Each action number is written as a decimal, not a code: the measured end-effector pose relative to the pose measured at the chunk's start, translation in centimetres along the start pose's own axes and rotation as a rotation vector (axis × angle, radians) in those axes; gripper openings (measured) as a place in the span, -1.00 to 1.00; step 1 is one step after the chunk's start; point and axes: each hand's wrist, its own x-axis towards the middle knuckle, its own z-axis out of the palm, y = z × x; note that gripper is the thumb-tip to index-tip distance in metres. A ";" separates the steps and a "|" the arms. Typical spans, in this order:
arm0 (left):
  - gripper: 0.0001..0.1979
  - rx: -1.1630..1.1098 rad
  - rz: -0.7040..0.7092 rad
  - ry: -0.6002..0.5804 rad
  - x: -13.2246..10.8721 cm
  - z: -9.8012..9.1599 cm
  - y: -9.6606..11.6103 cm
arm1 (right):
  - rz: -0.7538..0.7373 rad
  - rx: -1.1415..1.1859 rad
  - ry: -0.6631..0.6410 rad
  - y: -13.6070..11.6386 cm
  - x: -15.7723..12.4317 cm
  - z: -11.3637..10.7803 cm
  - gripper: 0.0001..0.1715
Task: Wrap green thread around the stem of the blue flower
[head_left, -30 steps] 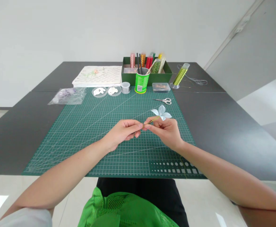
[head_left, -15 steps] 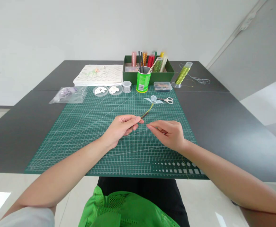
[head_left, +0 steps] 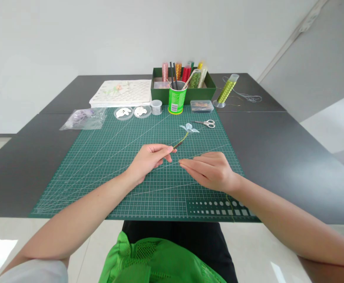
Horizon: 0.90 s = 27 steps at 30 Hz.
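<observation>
Just above the middle of the frame I see a small craft flower (head_left: 189, 128) with pale blue petals on a thin green stem, held slanting so the bloom points toward the upper right, over the green cutting mat (head_left: 101, 165). My left hand (head_left: 148, 159) pinches the lower end of the stem between thumb and fingertips, closed on it; I judge the low grip keeps the petals clear of the fingers. My right hand (head_left: 213, 171) sits just right of it in the centre, fingers drawn together and pointing left toward the stem's end. A very fine thread seems to run from those fingertips toward the right edge of the mat, but I cannot tell whether the hand truly grips it. The two hands are close, not touching.

Above the flower, small scissors (head_left: 206, 123) lie flat on the mat. Higher, in the upper centre, a green cup (head_left: 174, 102) holds sticks upright, in front of a dark green box (head_left: 180, 92) of coloured tubes. A spool of green wire (head_left: 226, 91) leans to its right. Left of the cup are a small reel and two round dishes (head_left: 132, 112); a clear bag (head_left: 83, 118) lies at the mat's upper left corner.
</observation>
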 end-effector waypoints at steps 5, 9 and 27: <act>-0.61 0.390 0.161 0.029 -0.3 0.3 -0.6 | 0.244 0.474 0.058 -1.0 0.9 -1.5 -0.79; -0.65 0.567 0.234 -0.008 -0.6 0.6 -1.1 | 0.476 0.837 0.015 -1.3 1.5 -3.0 -0.82; -0.75 0.710 0.360 -0.337 -1.8 1.5 -0.4 | 0.515 0.574 0.073 3.2 1.1 -2.1 -0.74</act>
